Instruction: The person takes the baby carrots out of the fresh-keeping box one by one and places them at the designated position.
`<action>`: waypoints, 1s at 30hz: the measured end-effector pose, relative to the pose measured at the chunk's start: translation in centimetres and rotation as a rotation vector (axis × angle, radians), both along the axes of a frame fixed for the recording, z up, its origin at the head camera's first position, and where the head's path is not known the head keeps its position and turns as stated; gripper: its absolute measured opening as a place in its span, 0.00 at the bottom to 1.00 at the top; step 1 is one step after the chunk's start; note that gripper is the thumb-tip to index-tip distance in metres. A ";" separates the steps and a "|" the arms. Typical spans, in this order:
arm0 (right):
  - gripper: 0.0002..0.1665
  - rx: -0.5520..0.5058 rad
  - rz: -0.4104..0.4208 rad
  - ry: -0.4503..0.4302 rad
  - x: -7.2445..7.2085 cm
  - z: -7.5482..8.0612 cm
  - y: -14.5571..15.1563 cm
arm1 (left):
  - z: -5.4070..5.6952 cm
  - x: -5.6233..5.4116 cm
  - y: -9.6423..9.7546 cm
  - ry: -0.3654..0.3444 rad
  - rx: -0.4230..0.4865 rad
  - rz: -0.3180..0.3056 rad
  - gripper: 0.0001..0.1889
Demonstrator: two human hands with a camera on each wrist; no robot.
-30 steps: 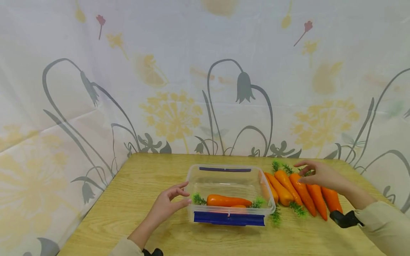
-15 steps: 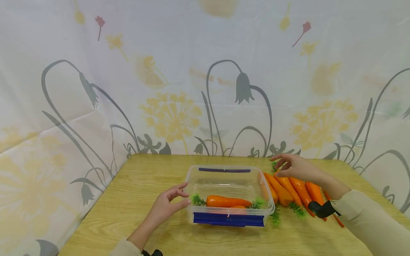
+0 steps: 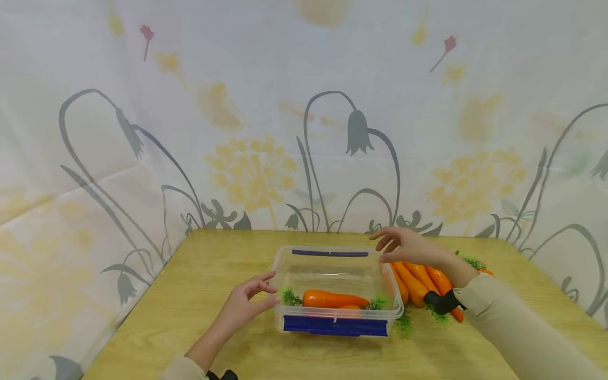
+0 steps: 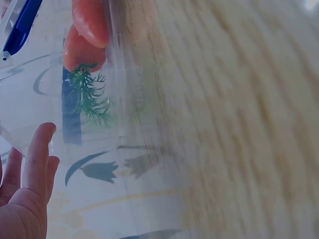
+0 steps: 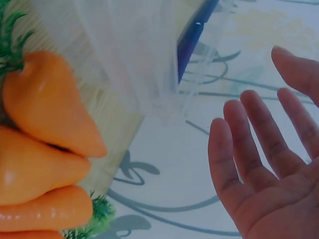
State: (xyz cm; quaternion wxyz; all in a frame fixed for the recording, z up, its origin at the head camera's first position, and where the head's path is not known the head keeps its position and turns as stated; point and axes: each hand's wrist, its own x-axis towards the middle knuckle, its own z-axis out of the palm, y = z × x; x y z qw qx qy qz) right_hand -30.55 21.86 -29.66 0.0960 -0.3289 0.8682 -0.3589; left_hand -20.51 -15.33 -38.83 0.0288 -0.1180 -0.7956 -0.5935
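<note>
A clear plastic box (image 3: 332, 313) with blue latches stands uncovered on the table. Inside, near its front wall, lie orange carrots (image 3: 332, 300) with green tufts. My left hand (image 3: 244, 306) is at the box's left side, fingers loosely bent and holding nothing; whether the fingertips touch the wall I cannot tell. Over the box's back right corner hovers my right hand (image 3: 410, 247), empty, with its fingers spread apart in the right wrist view. Under the right forearm a row of more carrots (image 3: 412, 285) lies to the right of the box, partly hidden by the arm.
The wooden table (image 3: 228, 248) ends at a patterned cloth backdrop (image 3: 266, 105) behind. Green carrot leaves (image 3: 472, 262) stick out past the right forearm. A blue latch (image 3: 335, 325) hangs on the box's front side.
My right hand has moved left, from above the carrots to the box's back right corner. My left hand and the box keep their places, apart from a slight shift of the view.
</note>
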 end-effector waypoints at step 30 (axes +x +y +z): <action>0.29 0.329 0.453 -0.470 -2.6 -3.2 -11.1 | 0.0 0.0 -0.1 0.010 0.008 -0.002 0.10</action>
